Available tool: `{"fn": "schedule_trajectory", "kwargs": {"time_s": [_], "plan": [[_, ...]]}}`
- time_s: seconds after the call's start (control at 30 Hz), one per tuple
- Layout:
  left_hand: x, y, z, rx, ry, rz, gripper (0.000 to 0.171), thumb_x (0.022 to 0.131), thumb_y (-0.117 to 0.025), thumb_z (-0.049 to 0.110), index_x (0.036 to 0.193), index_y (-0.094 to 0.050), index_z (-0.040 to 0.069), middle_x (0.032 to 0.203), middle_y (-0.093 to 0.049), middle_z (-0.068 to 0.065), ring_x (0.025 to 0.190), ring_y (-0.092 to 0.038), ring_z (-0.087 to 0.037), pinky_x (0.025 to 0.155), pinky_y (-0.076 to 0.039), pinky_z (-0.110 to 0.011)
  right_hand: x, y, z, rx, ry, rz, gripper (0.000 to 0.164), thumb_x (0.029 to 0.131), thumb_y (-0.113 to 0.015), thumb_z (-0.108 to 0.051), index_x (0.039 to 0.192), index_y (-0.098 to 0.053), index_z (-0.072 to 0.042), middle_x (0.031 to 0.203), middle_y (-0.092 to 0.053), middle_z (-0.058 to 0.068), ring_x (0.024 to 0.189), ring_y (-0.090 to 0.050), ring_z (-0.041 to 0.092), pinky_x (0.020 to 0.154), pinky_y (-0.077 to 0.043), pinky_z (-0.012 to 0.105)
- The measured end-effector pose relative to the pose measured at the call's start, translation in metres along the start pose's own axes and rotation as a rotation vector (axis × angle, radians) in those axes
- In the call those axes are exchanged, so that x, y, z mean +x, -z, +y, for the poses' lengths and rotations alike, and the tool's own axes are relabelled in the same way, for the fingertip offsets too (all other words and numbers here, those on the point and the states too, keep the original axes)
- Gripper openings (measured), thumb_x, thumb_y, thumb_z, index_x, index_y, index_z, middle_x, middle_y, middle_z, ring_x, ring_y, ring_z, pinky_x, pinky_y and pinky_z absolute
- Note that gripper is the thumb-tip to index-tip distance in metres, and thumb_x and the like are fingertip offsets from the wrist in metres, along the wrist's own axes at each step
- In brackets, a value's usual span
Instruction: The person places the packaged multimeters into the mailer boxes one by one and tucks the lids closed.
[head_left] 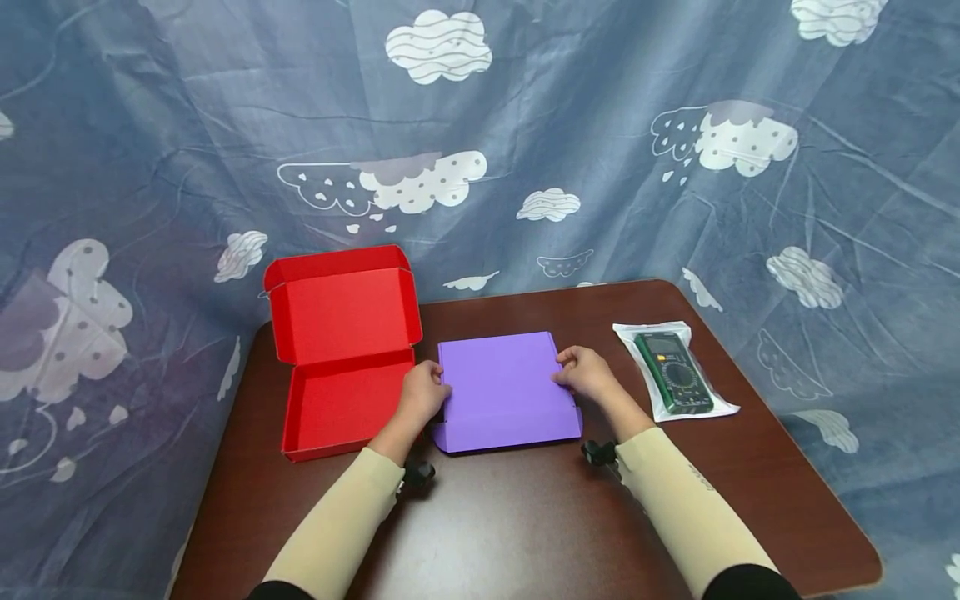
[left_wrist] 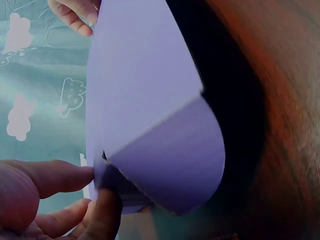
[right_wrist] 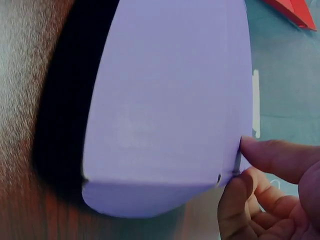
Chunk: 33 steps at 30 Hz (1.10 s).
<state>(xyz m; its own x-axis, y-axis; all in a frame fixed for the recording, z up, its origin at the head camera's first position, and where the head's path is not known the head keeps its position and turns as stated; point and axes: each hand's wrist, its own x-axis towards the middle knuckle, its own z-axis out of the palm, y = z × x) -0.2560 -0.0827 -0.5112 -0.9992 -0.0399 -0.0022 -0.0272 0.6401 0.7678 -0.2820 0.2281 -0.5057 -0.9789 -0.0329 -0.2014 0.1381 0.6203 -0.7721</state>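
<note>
A purple cardboard box (head_left: pixel 498 379) sits in the middle of the table, its lid panel lying over it and the front flap (head_left: pixel 513 427) sloping outside toward me. At its left side edge my left hand (head_left: pixel 424 392) pinches the cardboard between thumb and fingers. My right hand (head_left: pixel 587 376) does the same at the right side edge. In the left wrist view a rounded purple tab (left_wrist: pixel 177 155) sticks out from the flap's end. The right wrist view has the wide flap face (right_wrist: pixel 160 95) and my right thumb (right_wrist: pixel 275 155) against the edge.
An open red box (head_left: pixel 352 387) stands left of the purple one, lid raised toward the curtain (head_left: pixel 525 125). On the right lies a green multimeter (head_left: pixel 672 372) in a clear and white plastic pouch (head_left: pixel 720 407). All rest on a dark brown table (head_left: pixel 480 525).
</note>
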Motion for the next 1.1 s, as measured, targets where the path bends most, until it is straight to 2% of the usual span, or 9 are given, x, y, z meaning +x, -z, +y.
{"fn": "schedule_trajectory", "kwargs": {"time_s": [0.17, 0.23, 0.33, 0.53, 0.67, 0.83, 1.1], "plan": [[-0.007, 0.000, 0.004, 0.087, -0.058, 0.013, 0.028, 0.080, -0.077, 0.000, 0.105, -0.068, -0.009, 0.086, -0.063, -0.016, 0.083, -0.061, -0.032, 0.078, -0.054, -0.045, -0.005, -0.002, -0.003, -0.135, 0.054, 0.069, 0.036, 0.084, -0.079, -0.008, 0.115, -0.064, 0.005, 0.084, -0.063, 0.009, 0.073, -0.058, 0.019, 0.064, -0.045, 0.030], [-0.010, -0.001, 0.005, 0.118, -0.069, 0.011, 0.030, 0.080, -0.077, 0.002, 0.106, -0.068, -0.010, 0.090, -0.063, -0.018, 0.088, -0.061, -0.035, 0.083, -0.053, -0.047, -0.008, -0.003, -0.002, -0.155, 0.070, 0.079, 0.038, 0.083, -0.079, -0.007, 0.116, -0.064, 0.004, 0.086, -0.063, 0.010, 0.075, -0.058, 0.021, 0.065, -0.046, 0.031], [-0.014, -0.002, 0.005, 0.144, -0.072, 0.012, 0.031, 0.080, -0.078, 0.003, 0.106, -0.067, -0.010, 0.092, -0.062, -0.019, 0.090, -0.061, -0.036, 0.084, -0.053, -0.048, -0.012, -0.005, 0.000, -0.173, 0.099, 0.081, 0.041, 0.081, -0.080, -0.005, 0.118, -0.064, 0.004, 0.090, -0.061, 0.011, 0.080, -0.058, 0.025, 0.068, -0.048, 0.033], [-0.022, -0.004, 0.004, 0.172, -0.087, 0.025, 0.033, 0.079, -0.078, 0.003, 0.107, -0.067, -0.011, 0.093, -0.062, -0.020, 0.090, -0.062, -0.038, 0.084, -0.052, -0.048, -0.020, -0.007, 0.005, -0.202, 0.167, 0.094, 0.049, 0.078, -0.083, -0.004, 0.121, -0.062, 0.006, 0.096, -0.062, 0.015, 0.089, -0.059, 0.029, 0.081, -0.047, 0.043], [-0.029, -0.006, 0.005, 0.180, -0.108, 0.033, 0.036, 0.078, -0.079, 0.003, 0.109, -0.067, -0.011, 0.097, -0.063, -0.023, 0.093, -0.064, -0.041, 0.086, -0.052, -0.049, -0.029, -0.007, 0.009, -0.198, 0.189, 0.094, 0.052, 0.077, -0.084, -0.005, 0.123, -0.061, 0.008, 0.098, -0.064, 0.018, 0.089, -0.061, 0.030, 0.082, -0.048, 0.046], [-0.037, -0.010, 0.006, 0.205, -0.124, 0.048, 0.041, 0.078, -0.081, 0.007, 0.112, -0.068, -0.011, 0.103, -0.063, -0.024, 0.097, -0.065, -0.042, 0.090, -0.052, -0.048, -0.039, -0.007, 0.014, -0.155, 0.160, 0.079, 0.054, 0.079, -0.083, -0.007, 0.125, -0.059, 0.008, 0.099, -0.064, 0.018, 0.089, -0.063, 0.030, 0.080, -0.050, 0.043], [-0.053, -0.015, 0.004, 0.170, -0.143, 0.079, 0.041, 0.080, -0.081, 0.007, 0.114, -0.068, -0.012, 0.110, -0.060, -0.025, 0.101, -0.065, -0.042, 0.093, -0.052, -0.048, -0.049, -0.010, 0.024, -0.113, 0.157, 0.079, 0.055, 0.080, -0.083, -0.009, 0.127, -0.058, 0.007, 0.101, -0.064, 0.016, 0.094, -0.065, 0.032, 0.084, -0.051, 0.045]]}}
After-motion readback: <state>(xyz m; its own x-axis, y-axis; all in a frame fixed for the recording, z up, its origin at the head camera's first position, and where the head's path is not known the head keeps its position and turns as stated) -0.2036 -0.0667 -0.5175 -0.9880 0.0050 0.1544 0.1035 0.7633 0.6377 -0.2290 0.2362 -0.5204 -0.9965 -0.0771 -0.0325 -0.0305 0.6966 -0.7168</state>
